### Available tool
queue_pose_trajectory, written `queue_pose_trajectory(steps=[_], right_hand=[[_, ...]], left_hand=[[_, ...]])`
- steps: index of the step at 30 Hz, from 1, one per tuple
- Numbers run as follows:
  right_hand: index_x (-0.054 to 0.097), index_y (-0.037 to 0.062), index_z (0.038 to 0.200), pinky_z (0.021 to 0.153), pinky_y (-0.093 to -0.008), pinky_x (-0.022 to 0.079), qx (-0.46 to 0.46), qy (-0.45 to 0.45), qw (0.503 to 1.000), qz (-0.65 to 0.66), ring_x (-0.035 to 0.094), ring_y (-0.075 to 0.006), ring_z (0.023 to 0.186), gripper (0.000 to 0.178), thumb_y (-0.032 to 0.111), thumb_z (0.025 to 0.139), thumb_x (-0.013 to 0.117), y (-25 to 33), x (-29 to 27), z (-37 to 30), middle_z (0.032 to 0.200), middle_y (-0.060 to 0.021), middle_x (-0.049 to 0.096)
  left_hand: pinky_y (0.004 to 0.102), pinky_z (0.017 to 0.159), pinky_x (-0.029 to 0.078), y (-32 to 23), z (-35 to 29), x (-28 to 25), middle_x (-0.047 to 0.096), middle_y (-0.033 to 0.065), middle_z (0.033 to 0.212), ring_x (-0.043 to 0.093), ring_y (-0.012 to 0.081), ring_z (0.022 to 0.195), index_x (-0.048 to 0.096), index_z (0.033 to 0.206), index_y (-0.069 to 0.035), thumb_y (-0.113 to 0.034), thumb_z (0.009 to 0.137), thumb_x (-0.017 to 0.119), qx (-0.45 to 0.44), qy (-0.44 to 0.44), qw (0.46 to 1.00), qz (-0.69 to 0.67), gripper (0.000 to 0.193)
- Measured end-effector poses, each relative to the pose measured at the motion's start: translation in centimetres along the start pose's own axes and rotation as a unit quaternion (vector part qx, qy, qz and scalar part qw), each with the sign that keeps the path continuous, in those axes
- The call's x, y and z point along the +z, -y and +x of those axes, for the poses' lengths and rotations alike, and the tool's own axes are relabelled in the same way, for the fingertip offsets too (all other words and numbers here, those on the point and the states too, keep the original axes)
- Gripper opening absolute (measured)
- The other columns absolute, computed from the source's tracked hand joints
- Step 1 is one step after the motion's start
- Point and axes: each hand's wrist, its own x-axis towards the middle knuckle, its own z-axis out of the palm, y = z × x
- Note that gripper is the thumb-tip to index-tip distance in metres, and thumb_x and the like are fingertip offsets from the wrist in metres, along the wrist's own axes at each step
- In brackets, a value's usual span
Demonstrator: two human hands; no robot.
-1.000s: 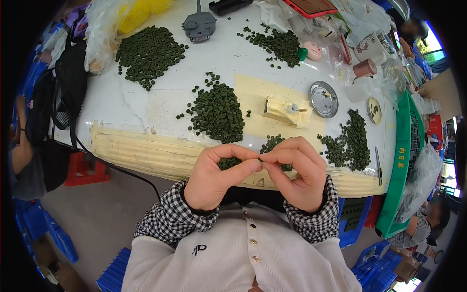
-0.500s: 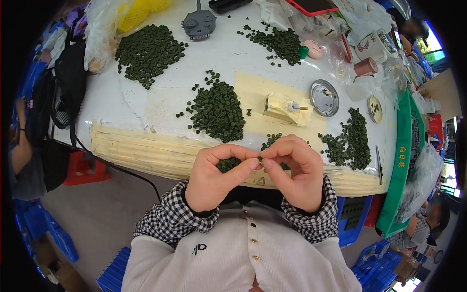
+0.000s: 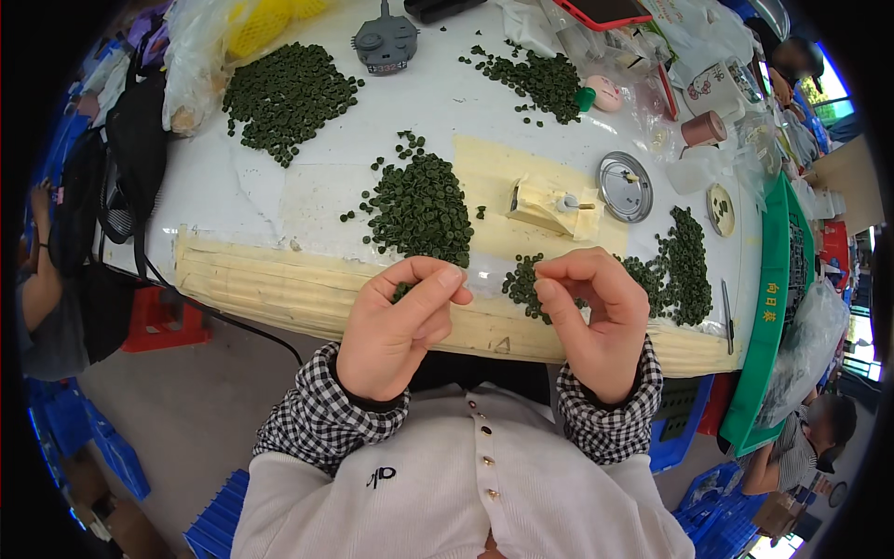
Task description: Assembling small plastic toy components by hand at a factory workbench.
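Note:
Over the table's near edge my left hand (image 3: 396,326) is closed in a pinch, thumb pressed to the index finger. Whatever lies between those fingertips is hidden. To its right, my right hand (image 3: 601,321) also pinches with thumb and index finger, beside a small cluster of dark green discs (image 3: 523,284); I cannot make out what it holds. Just beyond my left hand lies a larger heap of small round dark green parts (image 3: 419,210), resembling tiny wheels. Another heap of the same discs (image 3: 684,270) spreads to the right of my right hand.
A tape-wrapped block (image 3: 554,210) with a metal pin stands mid-table, near a round metal lid (image 3: 624,186). Farther back are two more disc heaps (image 3: 289,102) (image 3: 545,84) and a grey model turret (image 3: 385,42). A pen-like tool (image 3: 727,317) and green tray (image 3: 768,317) lie right.
My hands were together, fingertips meeting over the near edge. They have now separated, the left moving left and the right moving right toward the small cluster of discs.

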Motion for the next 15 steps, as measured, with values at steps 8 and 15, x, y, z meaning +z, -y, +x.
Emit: queue_pose_trajectory(steps=[8, 15], right_hand=[[0.060, 0.0028, 0.078, 0.062, -0.0341, 0.044, -0.126, 0.032, 0.949, -0.286, 0.051, -0.0259, 0.070, 0.011, 0.005, 0.071, 0.068, -0.9, 0.3, 0.5, 0.073, -0.0081, 0.053], [0.054, 0.0036, 0.077, 0.064, -0.0352, 0.043, -0.132, 0.044, 0.925, -0.353, 0.049, -0.0262, 0.074, 0.013, 0.005, 0.071, 0.066, -1.3, 1.3, 0.6, 0.076, -0.0087, 0.048]], left_hand=[[0.0194, 0.049, 0.029, -0.7, 0.1, -0.6, 0.056, 0.0040, 0.083, 0.036, 0.0051, 0.053, 0.055, 0.095, -0.003, -0.020, 0.096, 0.042, 0.001, -0.012, 0.998, -0.060, 0.021], [0.0206, 0.054, 0.034, -0.5, -0.5, 0.5, 0.056, 0.0067, 0.085, 0.043, 0.0092, 0.064, 0.052, 0.109, 0.002, -0.018, 0.097, 0.039, -0.022, 0.016, 0.999, -0.026, 0.026]])
